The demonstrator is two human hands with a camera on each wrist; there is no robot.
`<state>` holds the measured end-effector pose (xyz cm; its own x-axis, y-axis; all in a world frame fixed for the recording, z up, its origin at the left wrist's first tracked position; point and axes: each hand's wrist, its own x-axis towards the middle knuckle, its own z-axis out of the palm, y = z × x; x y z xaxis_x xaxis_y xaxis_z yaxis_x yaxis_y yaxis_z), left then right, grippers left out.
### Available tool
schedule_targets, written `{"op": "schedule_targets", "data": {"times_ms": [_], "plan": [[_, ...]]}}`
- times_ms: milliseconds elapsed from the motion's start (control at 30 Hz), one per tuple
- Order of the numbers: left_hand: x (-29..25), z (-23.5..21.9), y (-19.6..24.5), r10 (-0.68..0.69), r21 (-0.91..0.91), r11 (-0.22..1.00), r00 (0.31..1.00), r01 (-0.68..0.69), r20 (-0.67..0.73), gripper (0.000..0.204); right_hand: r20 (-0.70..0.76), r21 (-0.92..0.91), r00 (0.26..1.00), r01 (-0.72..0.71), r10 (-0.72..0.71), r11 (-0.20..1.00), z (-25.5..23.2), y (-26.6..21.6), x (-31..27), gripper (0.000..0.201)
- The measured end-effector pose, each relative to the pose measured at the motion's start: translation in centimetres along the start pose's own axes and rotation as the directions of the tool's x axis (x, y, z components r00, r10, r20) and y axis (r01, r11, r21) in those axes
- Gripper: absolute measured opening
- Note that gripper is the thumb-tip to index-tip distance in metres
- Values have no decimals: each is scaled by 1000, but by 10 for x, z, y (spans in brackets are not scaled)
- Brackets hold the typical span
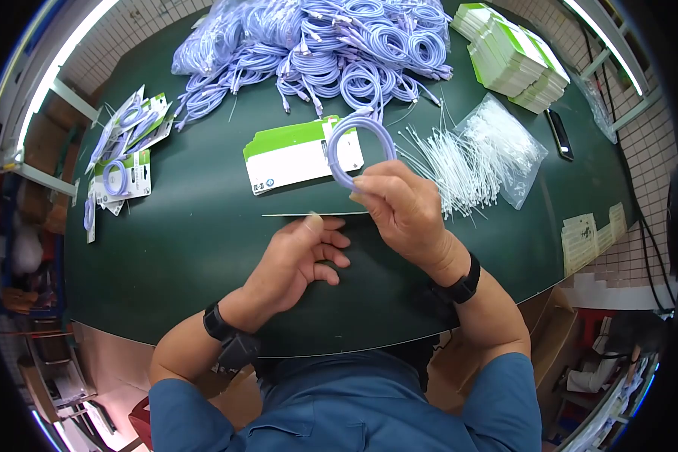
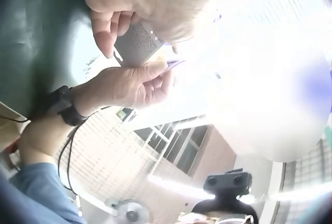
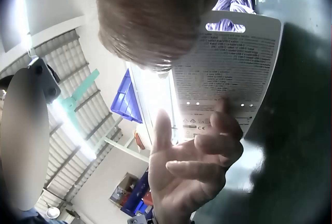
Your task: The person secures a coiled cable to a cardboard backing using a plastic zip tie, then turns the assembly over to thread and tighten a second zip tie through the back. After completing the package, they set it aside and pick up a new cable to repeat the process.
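My right hand pinches a coiled lilac cable and holds the ring upright above the dark green table. My left hand grips a flat packaging card, which shows edge-on as a thin pale line just below the coil. The right wrist view shows the card's printed grey back with its hang slot, and the left hand's fingers against its lower edge. In the left wrist view the card sits above the right hand, whose fingertips pinch the lilac cable.
A big heap of lilac cables fills the far side. A green-and-white card lies flat behind the coil. White cable ties and their bag lie at right, near stacked cards and a phone. Packed cards lie at left.
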<state>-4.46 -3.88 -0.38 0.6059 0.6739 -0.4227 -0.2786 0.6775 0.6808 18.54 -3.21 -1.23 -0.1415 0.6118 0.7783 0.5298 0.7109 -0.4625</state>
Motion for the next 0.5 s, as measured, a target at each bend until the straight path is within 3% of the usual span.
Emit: {"op": "schedule_targets", "data": {"times_ms": [133,233,333,400,500], "plan": [[-4,-10,-1,-61,-193,979,997,70,52,39,90,34,987,128,-131,991,-3,-10,-3,33],[-8,-15,-13,-30,-236,971,999,37,33,36,124,55,973,189,-194,980,-7,-20,2,33],[-12,-12,-11,28,-200,980,999,-24,18,34,318,204,947,-115,45,972,-20,-34,17,29],[-15,-5,-6,111,-77,991,994,-109,23,33,345,171,937,-119,54,978,-28,-39,25,28],[-6,4,-1,156,-33,988,986,-154,65,34,384,86,920,-114,73,990,-36,-39,31,25]]}}
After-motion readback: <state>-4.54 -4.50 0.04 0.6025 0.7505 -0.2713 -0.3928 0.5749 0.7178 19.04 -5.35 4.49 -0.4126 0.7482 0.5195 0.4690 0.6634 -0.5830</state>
